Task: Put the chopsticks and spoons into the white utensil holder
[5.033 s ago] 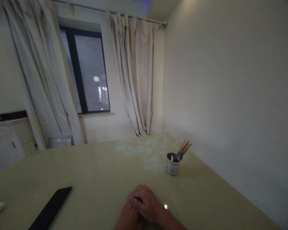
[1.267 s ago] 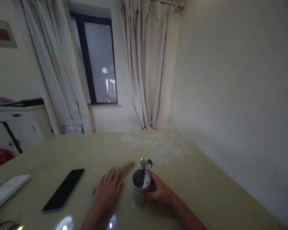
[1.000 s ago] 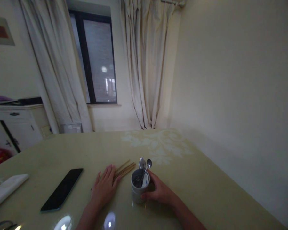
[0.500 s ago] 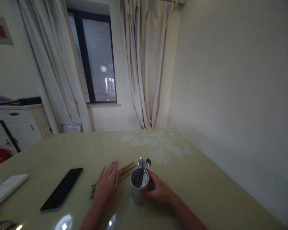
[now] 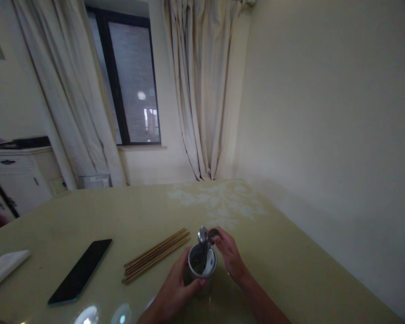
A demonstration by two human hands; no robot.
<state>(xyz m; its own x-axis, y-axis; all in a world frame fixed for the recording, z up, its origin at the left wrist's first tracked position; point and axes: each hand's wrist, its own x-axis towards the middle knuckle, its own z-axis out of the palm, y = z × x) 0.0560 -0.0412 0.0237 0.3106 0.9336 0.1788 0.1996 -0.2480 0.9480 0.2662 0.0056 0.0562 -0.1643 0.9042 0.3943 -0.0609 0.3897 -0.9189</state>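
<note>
Two hands at a small cup of spoons on a yellow table.

The left hand wraps around the near side of the white cup, with its fingers curled on the wall and the thumb by the rim. The cup stands upright on the table, right between both hands. The right hand is at the far side of the cup, and its fingertips pinch the top of a spoon that sticks out of the cup. A second spoon stands just beside it. A row of chopsticks lies flat to the left of the cup, not touching the hands. A black phone lies further left, near a white cloth.
</note>
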